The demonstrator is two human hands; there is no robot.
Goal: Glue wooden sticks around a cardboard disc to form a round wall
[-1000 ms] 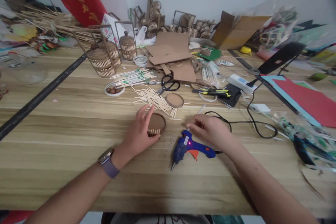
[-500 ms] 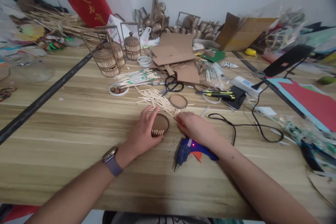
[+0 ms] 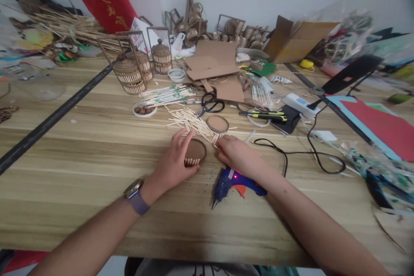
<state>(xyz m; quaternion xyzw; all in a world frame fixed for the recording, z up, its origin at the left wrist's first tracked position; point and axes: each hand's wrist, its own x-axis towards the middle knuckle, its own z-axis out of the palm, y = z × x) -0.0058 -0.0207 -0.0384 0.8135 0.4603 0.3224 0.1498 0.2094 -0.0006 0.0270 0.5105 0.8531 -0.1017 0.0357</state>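
My left hand curves around the left side of a round cardboard base lying on the table. Its thumb is at the near edge, beside a short row of upright wooden pegs; the index finger is raised, and some fingertips are hidden. My right hand is closed, its fingertips pinched on short wooden sticks at the near right end of a loose pile of sticks. Under the right wrist lies a blue glue gun, its red light on and nozzle towards me. A second cardboard base sits beyond the right hand.
Black scissors, a white dish of brown beads and a yellow-black cutter lie beyond the hands. Finished lidded baskets stand back left; cardboard sheets lie at the middle back. A black cable loops at the right.
The view has shifted slightly, so everything sits a little further left. Both hands keep nearly the same pose, the left at the base and the right at the sticks.
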